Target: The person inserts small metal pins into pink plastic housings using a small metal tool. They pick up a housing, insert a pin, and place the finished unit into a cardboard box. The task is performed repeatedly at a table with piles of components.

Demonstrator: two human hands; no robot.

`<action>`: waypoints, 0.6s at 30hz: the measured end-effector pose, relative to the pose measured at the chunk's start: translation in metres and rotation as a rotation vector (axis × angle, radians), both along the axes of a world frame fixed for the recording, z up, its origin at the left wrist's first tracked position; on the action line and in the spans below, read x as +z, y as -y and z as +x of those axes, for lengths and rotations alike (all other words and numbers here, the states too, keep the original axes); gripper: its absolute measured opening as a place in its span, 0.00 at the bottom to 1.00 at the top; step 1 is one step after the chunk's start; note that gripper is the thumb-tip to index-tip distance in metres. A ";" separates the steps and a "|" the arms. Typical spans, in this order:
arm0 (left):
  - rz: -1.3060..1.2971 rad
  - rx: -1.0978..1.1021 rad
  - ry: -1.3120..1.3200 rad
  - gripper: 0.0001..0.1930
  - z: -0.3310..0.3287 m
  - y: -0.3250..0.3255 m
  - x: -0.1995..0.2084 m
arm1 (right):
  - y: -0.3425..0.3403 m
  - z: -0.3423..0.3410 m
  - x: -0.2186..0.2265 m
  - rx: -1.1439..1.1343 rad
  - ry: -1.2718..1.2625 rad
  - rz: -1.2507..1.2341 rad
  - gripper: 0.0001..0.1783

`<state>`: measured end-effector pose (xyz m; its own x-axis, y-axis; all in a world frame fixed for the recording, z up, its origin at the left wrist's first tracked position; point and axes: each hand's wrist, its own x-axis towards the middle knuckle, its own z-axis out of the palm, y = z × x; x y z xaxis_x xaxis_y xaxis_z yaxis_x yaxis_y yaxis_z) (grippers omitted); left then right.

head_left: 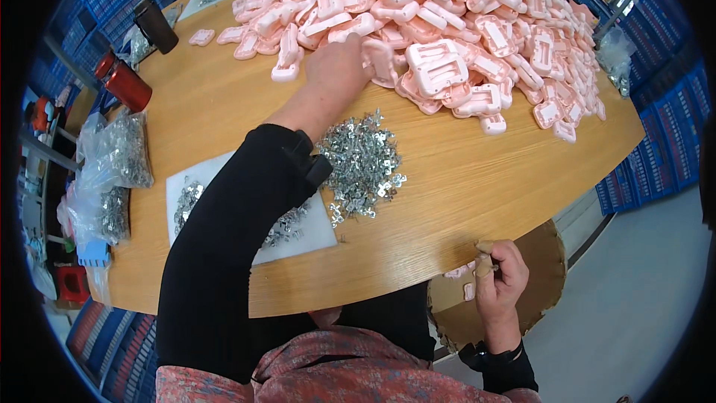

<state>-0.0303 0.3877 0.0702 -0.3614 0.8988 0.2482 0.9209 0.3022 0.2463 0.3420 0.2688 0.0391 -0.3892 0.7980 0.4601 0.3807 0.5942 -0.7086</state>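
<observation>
Pink casing (383, 67) right at the pile (447, 0)'s near edge, just right of the left hand (334, 71), long axis slanting outward, with fingers too hidden to tell spread from pinching! Well off the pile's near side, the right hand (501, 280), capped fingertips (485, 247) close together.

No lettering, label, brand, number or sign can be read on anything in view here.

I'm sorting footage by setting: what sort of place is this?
Probably a factory workshop: a heap of pink plastic parts, a pile of small metal pieces and stacked blue containers.
</observation>
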 end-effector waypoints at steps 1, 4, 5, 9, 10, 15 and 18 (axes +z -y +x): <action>-0.018 -0.008 0.015 0.27 -0.004 0.003 -0.002 | -0.001 -0.001 0.000 0.027 0.002 0.003 0.06; -0.104 -0.030 0.010 0.29 -0.010 0.021 0.010 | -0.004 -0.006 0.004 0.096 -0.019 0.007 0.07; -0.138 -0.041 0.003 0.30 -0.010 0.027 0.012 | -0.005 -0.008 0.006 0.113 -0.035 -0.004 0.08; 0.034 0.013 -0.033 0.27 -0.022 0.055 0.013 | -0.007 -0.012 0.003 0.180 -0.027 -0.011 0.09; 0.063 0.030 -0.062 0.26 -0.028 0.058 0.007 | -0.006 -0.014 0.004 0.196 -0.036 -0.018 0.08; 0.134 0.042 -0.204 0.23 -0.039 0.069 0.011 | 0.000 -0.026 0.011 0.225 -0.048 -0.044 0.07; 0.278 0.013 -0.238 0.22 -0.058 0.074 0.024 | 0.007 -0.021 0.011 0.199 -0.015 -0.038 0.06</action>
<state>-0.0881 0.3139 0.0944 -0.2753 0.7806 0.5611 0.9587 0.2660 0.1003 0.3208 0.2616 0.0503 -0.5347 0.7229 0.4375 0.2478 0.6291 -0.7367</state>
